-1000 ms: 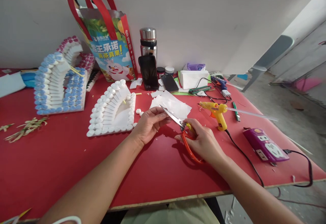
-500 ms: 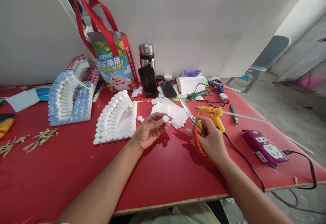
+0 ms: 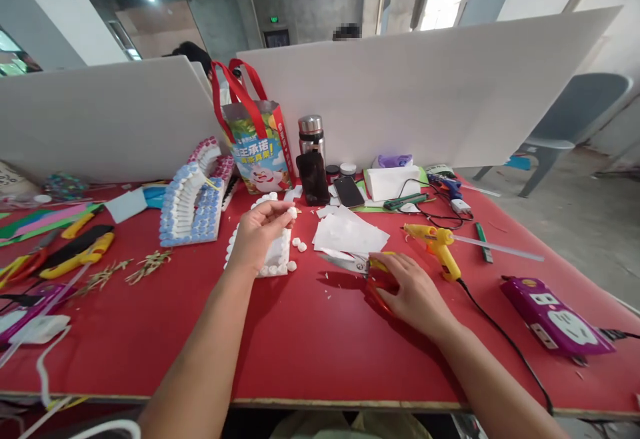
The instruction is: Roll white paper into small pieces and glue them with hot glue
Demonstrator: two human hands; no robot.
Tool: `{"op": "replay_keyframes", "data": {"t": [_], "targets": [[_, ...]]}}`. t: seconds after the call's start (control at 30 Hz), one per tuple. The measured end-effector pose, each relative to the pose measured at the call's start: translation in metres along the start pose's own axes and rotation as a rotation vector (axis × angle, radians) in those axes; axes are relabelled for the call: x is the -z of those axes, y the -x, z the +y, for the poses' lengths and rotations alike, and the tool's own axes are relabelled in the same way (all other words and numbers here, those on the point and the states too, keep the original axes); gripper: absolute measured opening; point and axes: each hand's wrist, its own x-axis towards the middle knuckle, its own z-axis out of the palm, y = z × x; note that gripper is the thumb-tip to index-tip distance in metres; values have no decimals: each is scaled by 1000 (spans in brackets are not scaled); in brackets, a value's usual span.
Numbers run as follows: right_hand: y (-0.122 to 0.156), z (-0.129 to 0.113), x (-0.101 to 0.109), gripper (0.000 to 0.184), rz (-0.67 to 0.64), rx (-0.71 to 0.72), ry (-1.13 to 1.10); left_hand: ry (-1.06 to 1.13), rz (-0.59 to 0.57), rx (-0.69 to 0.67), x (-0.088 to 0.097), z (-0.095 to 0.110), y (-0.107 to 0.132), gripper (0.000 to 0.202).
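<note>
My left hand [image 3: 260, 232] pinches a small white ball-like piece [image 3: 293, 212] between thumb and fingertips. It is above a curved white model [image 3: 275, 252] edged with rows of similar white pieces and covers part of it. Loose white pieces [image 3: 299, 244] lie just right of that model. My right hand [image 3: 413, 292] is closed around the red and yellow handles of a pair of scissors [image 3: 353, 264]. The scissors are low over the red table, their blades pointing left beside a stack of white paper sheets [image 3: 350, 229].
A yellow glue gun [image 3: 435, 247] and a purple power strip [image 3: 557, 319] are on the right. A blue-and-white model [image 3: 187, 206], a shopping bag [image 3: 260, 152], a steel bottle [image 3: 311, 129] and a phone [image 3: 313, 179] stand behind. Pliers [image 3: 83, 252] lie at left.
My left hand has moved up and over the white model with the white piece. My right hand has lowered the scissors, and their blades have swung to the left. The view has tilted up and turned left.
</note>
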Motion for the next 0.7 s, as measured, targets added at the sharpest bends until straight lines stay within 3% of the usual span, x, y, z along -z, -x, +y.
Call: {"op": "replay_keyframes", "data": {"t": [0.1, 0.3, 0.57, 0.7], "targets": [[0, -3, 5, 37, -36, 67, -92, -320, -13, -6, 12, 0, 6, 26], [1, 6, 2, 15, 322, -109, -120, -679, -46, -123, 17, -12, 16, 20], [-3, 13, -2, 18, 326, -123, -61, -919, -278, -260, -2, -38, 23, 14], [-5, 15, -3, 19, 324, -123, -38, -921, -316, -282, 0, -45, 31, 15]]}}
